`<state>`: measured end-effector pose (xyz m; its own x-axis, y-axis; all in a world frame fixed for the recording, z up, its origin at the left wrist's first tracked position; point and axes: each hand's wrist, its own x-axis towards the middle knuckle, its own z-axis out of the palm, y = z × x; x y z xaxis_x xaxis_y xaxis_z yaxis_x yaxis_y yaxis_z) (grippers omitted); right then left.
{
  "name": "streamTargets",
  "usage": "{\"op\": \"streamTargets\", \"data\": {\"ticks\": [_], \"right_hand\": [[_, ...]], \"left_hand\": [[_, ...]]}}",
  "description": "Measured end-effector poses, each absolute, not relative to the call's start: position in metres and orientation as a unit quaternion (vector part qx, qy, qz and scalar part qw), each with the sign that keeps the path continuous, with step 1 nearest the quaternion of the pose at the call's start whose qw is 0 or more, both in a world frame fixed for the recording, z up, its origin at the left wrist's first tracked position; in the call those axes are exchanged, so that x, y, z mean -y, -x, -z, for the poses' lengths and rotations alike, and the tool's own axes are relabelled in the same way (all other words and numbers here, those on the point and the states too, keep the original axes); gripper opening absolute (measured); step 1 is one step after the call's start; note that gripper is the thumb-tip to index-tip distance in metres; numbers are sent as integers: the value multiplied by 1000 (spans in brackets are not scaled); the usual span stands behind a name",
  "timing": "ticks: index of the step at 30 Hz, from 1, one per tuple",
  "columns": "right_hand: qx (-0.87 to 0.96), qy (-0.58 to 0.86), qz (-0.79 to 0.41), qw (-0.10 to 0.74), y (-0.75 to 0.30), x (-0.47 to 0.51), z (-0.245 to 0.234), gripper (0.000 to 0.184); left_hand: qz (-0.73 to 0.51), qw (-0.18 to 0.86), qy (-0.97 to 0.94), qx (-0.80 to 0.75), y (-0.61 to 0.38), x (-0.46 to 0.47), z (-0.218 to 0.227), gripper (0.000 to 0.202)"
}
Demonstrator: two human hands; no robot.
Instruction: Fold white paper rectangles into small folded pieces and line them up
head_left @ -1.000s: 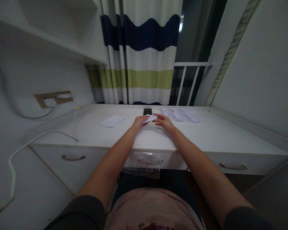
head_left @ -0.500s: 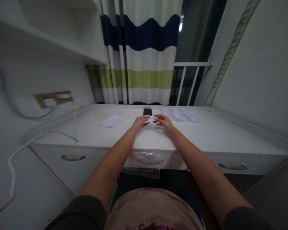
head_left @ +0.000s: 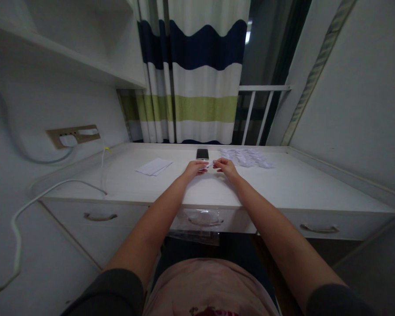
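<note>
Over the middle of the white desk, my left hand [head_left: 195, 168] is closed around a small piece of white paper [head_left: 210, 165], most of it hidden by the fingers. My right hand [head_left: 224, 167] pinches at the paper's right end with thumb and fingertips. Just beyond my hands lies a black phone [head_left: 202, 154]. Flat white paper sheets [head_left: 154, 166] rest to the left of my left hand. Behind and right of my right hand is a spread of several folded white paper pieces [head_left: 246, 158].
A white cable [head_left: 75, 180] runs over the desk's left edge near a wall socket [head_left: 74, 135]. Clear plastic [head_left: 200, 237] hangs at the middle drawer. A striped curtain [head_left: 204, 107] hangs behind the desk [head_left: 283, 188], and a shelf [head_left: 69, 57] juts out upper left.
The paper shows less between my hands and appears narrower. My right hand's fingers have closed in on its end. My left hand has hardly moved.
</note>
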<state>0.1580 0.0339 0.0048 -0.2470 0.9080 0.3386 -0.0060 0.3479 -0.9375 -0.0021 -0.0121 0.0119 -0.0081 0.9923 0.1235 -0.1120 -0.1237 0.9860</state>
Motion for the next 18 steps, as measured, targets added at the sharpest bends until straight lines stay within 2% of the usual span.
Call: {"op": "streamTargets", "data": {"ticks": [11, 18], "right_hand": [[628, 349, -483, 500, -161, -30, -7, 32], [619, 277, -524, 516, -160, -30, -7, 34]], "left_hand": [[-573, 513, -482, -419, 2, 13, -13, 18], [-612, 531, -438, -390, 4, 7, -13, 17]]}}
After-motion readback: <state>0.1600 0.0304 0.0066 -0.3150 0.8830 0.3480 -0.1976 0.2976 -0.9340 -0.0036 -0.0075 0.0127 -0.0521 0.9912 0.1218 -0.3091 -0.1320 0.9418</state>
